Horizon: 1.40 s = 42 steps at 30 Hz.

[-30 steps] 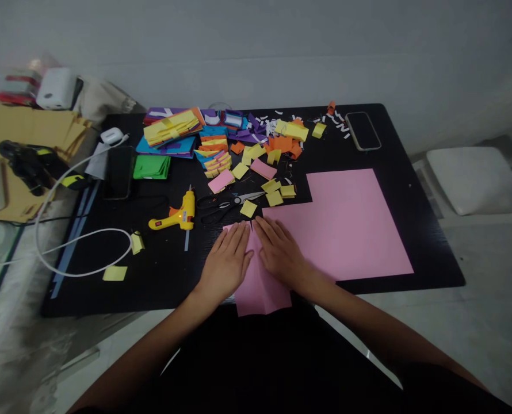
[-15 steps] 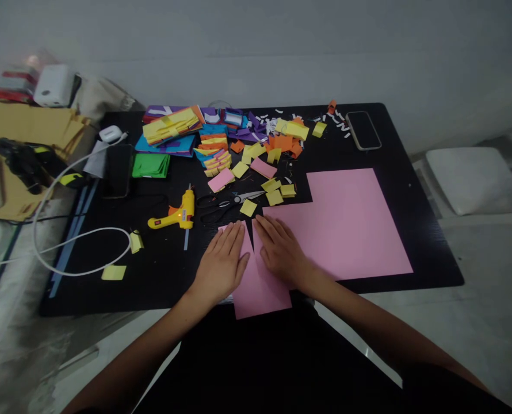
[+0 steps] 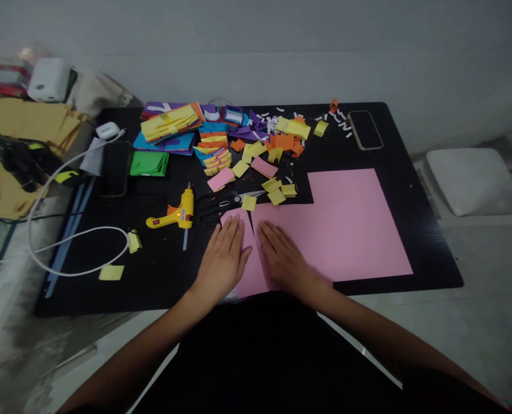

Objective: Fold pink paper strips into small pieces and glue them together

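Note:
My left hand (image 3: 225,257) lies flat, fingers together, on a smaller pink paper piece (image 3: 249,276) at the near edge of the black table (image 3: 161,270). My right hand (image 3: 284,259) lies flat beside it on the large pink sheet (image 3: 351,224). A narrow dark gap runs between the two pink pieces just past my fingertips. Black-handled scissors (image 3: 225,202) and a small yellow paper square (image 3: 248,202) lie just beyond my fingers. A yellow glue gun (image 3: 174,214) rests to the left of my left hand.
Several coloured paper scraps and stacks (image 3: 221,138) crowd the far middle. A phone (image 3: 365,130) lies far right, another dark phone (image 3: 116,167) and a white earbud case (image 3: 107,130) far left. A white cable (image 3: 79,241) loops at left. A white cushion (image 3: 472,178) lies on the floor at right.
Both hands slid the pink paper away from me, up the table. The smaller piece no longer hangs over the near edge, and its far end now reaches the scissors.

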### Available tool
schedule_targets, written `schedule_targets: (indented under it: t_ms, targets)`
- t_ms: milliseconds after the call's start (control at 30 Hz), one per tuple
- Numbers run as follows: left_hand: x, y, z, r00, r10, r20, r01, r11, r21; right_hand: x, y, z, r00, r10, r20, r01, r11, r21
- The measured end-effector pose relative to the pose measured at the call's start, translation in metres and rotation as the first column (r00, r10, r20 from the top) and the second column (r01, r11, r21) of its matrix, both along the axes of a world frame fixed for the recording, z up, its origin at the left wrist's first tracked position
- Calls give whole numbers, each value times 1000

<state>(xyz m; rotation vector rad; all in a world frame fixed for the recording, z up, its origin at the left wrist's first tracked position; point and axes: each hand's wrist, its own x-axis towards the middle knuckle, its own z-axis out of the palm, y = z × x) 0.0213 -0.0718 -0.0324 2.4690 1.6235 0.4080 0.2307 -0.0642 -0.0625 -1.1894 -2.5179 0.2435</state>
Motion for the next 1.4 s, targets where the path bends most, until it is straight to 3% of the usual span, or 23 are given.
schedule_targets:
  t_ms: [200,600,1033,1200,1400]
  targets:
    - [12,-26,-4,991,102,-92,-107,993,-51,-4,-6,-3,999,-36,-30,36,999,-12]
    - [0,-25,-7,990,78,-116,-81,997,-18,7,-1,-1,999,-11,47,10,1000,16]
    - [-12,-25,-7,992,73,-107,-75,997,-13,12,1,-2,1000,11,17,-10,1000,-12]
    - [-22,-23,1,998,22,-52,-24,999,-44,12,3,1,1000,-22,-9,21,998,-54]
    - [-32,-28,7,992,-61,114,69,996,-62,10,9,21,994,-23,-109,22,1000,-13]
